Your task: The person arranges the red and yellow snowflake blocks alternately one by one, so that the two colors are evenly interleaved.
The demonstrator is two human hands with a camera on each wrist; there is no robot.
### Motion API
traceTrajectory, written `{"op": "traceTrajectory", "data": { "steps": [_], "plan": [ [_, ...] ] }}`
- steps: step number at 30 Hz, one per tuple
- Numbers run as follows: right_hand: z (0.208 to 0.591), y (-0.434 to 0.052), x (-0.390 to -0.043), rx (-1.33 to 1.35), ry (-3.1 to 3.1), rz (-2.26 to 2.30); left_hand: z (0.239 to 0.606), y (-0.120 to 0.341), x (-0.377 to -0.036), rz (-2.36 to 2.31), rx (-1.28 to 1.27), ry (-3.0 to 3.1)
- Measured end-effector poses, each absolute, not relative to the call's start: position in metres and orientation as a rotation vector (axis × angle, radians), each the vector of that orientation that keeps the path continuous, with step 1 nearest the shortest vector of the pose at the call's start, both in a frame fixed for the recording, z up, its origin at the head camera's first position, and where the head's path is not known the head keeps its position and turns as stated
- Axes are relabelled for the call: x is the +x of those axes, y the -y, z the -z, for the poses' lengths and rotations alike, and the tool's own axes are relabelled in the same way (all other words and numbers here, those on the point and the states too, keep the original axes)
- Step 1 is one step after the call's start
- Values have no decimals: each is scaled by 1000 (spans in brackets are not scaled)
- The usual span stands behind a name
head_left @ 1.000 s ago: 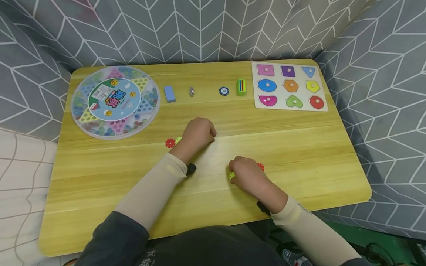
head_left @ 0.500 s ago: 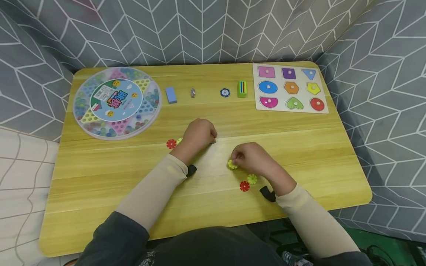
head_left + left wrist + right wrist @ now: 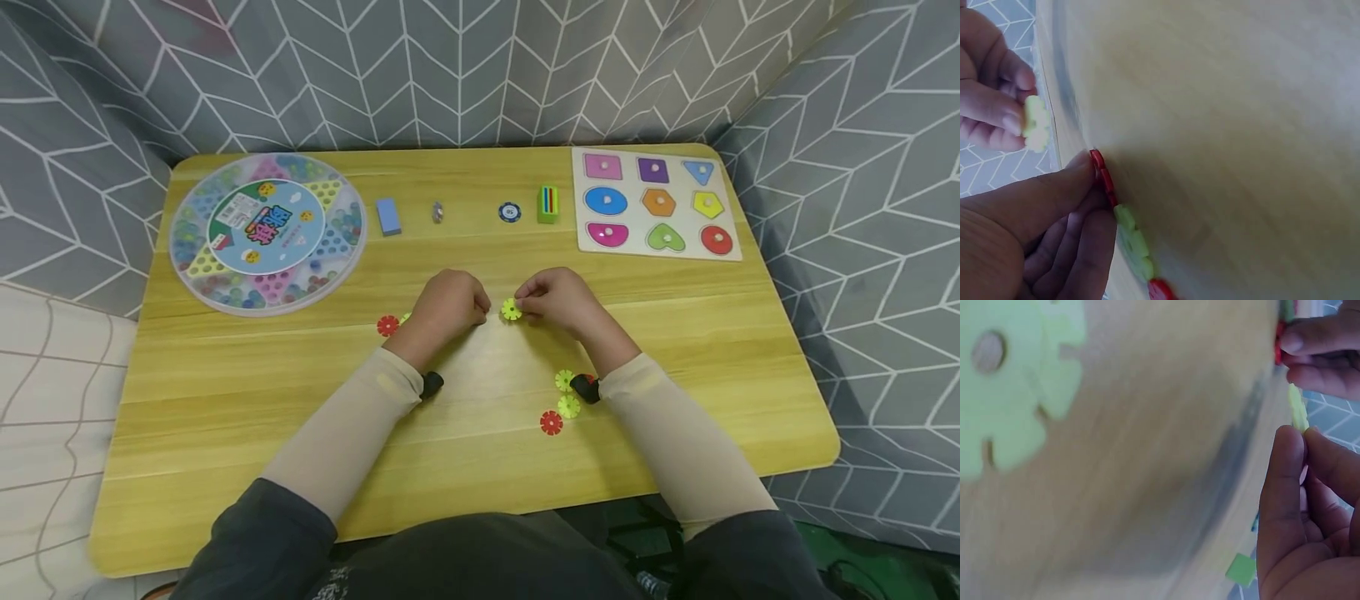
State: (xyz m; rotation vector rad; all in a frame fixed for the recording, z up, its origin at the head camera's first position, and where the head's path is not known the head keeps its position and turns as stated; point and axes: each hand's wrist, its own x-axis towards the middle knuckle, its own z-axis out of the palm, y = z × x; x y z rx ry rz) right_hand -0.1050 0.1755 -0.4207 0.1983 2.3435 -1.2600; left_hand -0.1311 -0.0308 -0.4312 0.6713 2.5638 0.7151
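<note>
My left hand (image 3: 450,300) pinches a red notched plastic disc (image 3: 1105,179) between thumb and fingers. In the left wrist view, that disc lines up with a yellow-green disc (image 3: 1134,244) and another red disc (image 3: 1160,290); the head view shows the end red disc (image 3: 387,326) beyond the wrist. Just right of the left hand, my right hand (image 3: 562,302) pinches a loose yellow-green notched disc (image 3: 512,310) by its edge. A small gap separates this disc from the left fingers. How the row's discs join is too blurred to tell.
Near the right wrist lie yellow-green discs (image 3: 568,407) and red ones (image 3: 551,422). Along the back stand a round marble game board (image 3: 337,279), a blue block (image 3: 388,217), a small grey object (image 3: 438,212), a chip (image 3: 510,212), a green block (image 3: 547,206) and a shape puzzle (image 3: 626,212).
My right hand has picked up a yellow-green disc from the loose group and carried it forward, close to the left hand. The left hand stays nearly in place.
</note>
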Motion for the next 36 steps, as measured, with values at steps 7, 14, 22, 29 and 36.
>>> {"op": "traceTrajectory", "data": {
  "steps": [7, 14, 22, 29, 36],
  "plan": [
    [427, -164, -109, 210, -2371, 1199, 431, 31, -132, -731, 671, -2556],
    [429, -155, -108, 197, -2432, 1117, 431, 31, -132, -743, 670, -2536],
    [431, -148, -110, 104, -2543, 989, 432, 31, -133, -750, 657, -2541],
    [432, -144, -110, 22, -2637, 873, 432, 31, -133, -735, 659, -2536],
    [434, -143, -111, -6, -2685, 823, 432, 32, -133, -744, 663, -2535]
  ]
}}
